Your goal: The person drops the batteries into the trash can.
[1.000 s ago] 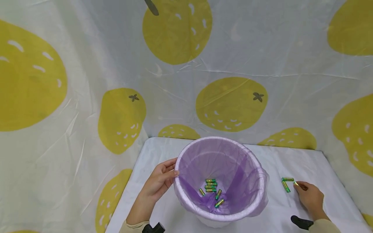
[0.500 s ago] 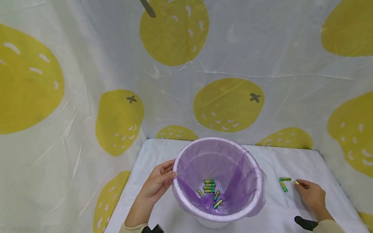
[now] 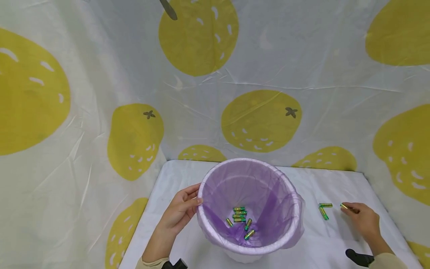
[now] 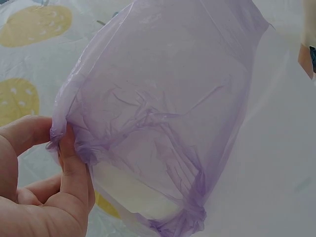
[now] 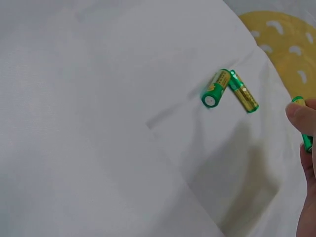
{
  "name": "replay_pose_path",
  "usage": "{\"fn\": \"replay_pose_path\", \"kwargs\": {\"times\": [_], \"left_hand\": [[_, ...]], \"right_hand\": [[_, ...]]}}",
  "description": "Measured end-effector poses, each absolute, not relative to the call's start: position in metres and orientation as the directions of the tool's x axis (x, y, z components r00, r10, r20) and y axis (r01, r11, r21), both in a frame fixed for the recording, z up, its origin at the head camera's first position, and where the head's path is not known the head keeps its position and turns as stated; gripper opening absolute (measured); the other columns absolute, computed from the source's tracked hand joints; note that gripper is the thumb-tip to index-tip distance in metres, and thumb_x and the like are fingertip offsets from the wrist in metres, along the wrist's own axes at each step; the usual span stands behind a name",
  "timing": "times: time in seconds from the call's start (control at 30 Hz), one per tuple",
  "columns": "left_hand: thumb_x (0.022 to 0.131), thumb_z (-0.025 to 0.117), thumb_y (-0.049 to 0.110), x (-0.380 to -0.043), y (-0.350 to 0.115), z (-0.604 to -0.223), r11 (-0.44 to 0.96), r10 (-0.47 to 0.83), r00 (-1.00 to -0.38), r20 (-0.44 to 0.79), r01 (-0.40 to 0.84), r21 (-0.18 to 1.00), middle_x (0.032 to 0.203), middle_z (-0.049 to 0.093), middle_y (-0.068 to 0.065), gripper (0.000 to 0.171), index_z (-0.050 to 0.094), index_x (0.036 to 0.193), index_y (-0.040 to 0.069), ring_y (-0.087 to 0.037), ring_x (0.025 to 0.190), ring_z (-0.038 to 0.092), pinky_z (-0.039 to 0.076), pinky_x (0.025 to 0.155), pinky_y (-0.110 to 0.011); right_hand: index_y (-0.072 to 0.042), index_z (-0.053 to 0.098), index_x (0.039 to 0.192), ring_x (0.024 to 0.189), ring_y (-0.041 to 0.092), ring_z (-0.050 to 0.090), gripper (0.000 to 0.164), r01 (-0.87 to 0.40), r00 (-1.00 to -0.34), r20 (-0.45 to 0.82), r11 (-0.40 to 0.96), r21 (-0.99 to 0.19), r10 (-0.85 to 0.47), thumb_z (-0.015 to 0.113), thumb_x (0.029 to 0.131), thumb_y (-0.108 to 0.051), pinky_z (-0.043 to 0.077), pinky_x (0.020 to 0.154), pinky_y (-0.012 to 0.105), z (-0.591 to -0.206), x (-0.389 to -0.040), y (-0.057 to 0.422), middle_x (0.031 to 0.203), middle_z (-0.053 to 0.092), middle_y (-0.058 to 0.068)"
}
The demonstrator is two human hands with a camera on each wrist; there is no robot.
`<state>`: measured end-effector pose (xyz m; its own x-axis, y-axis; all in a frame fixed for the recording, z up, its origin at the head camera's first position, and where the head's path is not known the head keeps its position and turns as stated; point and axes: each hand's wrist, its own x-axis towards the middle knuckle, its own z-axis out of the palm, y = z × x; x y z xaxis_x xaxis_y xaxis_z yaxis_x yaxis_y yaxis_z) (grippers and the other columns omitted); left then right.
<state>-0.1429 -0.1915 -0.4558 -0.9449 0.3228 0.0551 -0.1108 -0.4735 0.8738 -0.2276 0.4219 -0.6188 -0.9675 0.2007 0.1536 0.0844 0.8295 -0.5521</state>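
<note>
Inside the purple-lined bin [image 3: 244, 257] lie green-gold batteries [image 3: 240, 212]; left fingers [image 3: 190, 189] pinch its rim [image 3: 250, 250], right fingers [image 3: 355, 205] another battery [image 3: 343, 206]

held battery [image 5: 308, 141]; middle behind thumb [image 5: 301, 118]

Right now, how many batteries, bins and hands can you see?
Batteries: 10 (7 in the bin, 2 on the table, 1 in the right hand)
Bins: 1
Hands: 2, counting the left hand
Total: 13
</note>
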Motion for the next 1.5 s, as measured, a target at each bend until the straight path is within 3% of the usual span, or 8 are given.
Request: {"fn": "replay_pose_path", "kwargs": {"times": [0.27, 0.43, 0.57, 1.0, 1.5], "left_hand": [[0.093, 0.057, -0.013, -0.143, -0.191, -0.453, -0.467, 0.33, -0.942, 0.056, -0.111, 0.877, 0.125, 0.061, -0.019, 0.057, 0.034, 0.145, -0.022, -0.018, 0.102, 0.067, 0.059, 0.084, -0.024], [0.094, 0.057, -0.013, -0.144, -0.192, -0.453, -0.469, 0.334, -0.94, 0.065, -0.106, 0.877, 0.125, 0.061, -0.019, 0.057, 0.034, 0.146, -0.022, -0.019, 0.102, 0.067, 0.059, 0.084, -0.025], [0.094, 0.057, -0.013, -0.146, -0.192, -0.453, -0.471, 0.336, -0.939, 0.075, -0.098, 0.877, 0.125, 0.061, -0.02, 0.057, 0.036, 0.146, -0.021, -0.019, 0.103, 0.067, 0.059, 0.083, -0.024], [0.094, 0.057, -0.013, -0.145, -0.19, -0.453, -0.476, 0.332, -0.942, 0.058, -0.114, 0.872, 0.126, 0.061, -0.019, 0.058, 0.035, 0.146, -0.021, -0.018, 0.102, 0.067, 0.059, 0.083, -0.024], [0.094, 0.057, -0.013, -0.142, -0.192, -0.454, -0.48, 0.342, -0.938, 0.064, -0.116, 0.87, 0.126, 0.061, -0.02, 0.058, 0.034, 0.147, -0.021, -0.019, 0.103, 0.067, 0.059, 0.083, -0.024]], "right_hand": [[0.004, 0.078, 0.103, 0.083, 0.028, 0.063, 0.022, -0.027, -0.96, 0.252, 0.859, -0.511, 0.12, 0.083, 0.088, -0.011, 0.041, 0.065, 0.034, -0.602, -0.227, 0.421, 0.101, 0.07, 0.022], [0.0, 0.08, 0.101, 0.078, -0.009, 0.049, 0.02, -0.111, -0.949, 0.311, 0.86, -0.499, 0.057, 0.084, 0.087, -0.013, 0.042, 0.059, 0.023, -0.586, -0.228, 0.418, 0.1, 0.072, 0.019], [0.001, 0.079, 0.103, 0.078, -0.02, 0.041, 0.021, -0.153, -0.945, 0.325, 0.843, -0.516, 0.028, 0.084, 0.088, -0.013, 0.043, 0.056, 0.015, -0.572, -0.228, 0.411, 0.1, 0.072, 0.019], [-0.001, 0.08, 0.101, 0.079, -0.015, 0.05, 0.018, -0.27, -0.931, 0.356, 0.808, -0.524, -0.08, 0.085, 0.085, -0.008, 0.045, 0.059, 0.007, -0.536, -0.23, 0.39, 0.1, 0.073, 0.015], [0.001, 0.079, 0.101, 0.083, -0.015, 0.05, 0.018, -0.393, -0.891, 0.425, 0.738, -0.548, -0.159, 0.084, 0.084, 0.0, 0.047, 0.066, 0.003, -0.491, -0.233, 0.368, 0.096, 0.069, 0.01]]}}
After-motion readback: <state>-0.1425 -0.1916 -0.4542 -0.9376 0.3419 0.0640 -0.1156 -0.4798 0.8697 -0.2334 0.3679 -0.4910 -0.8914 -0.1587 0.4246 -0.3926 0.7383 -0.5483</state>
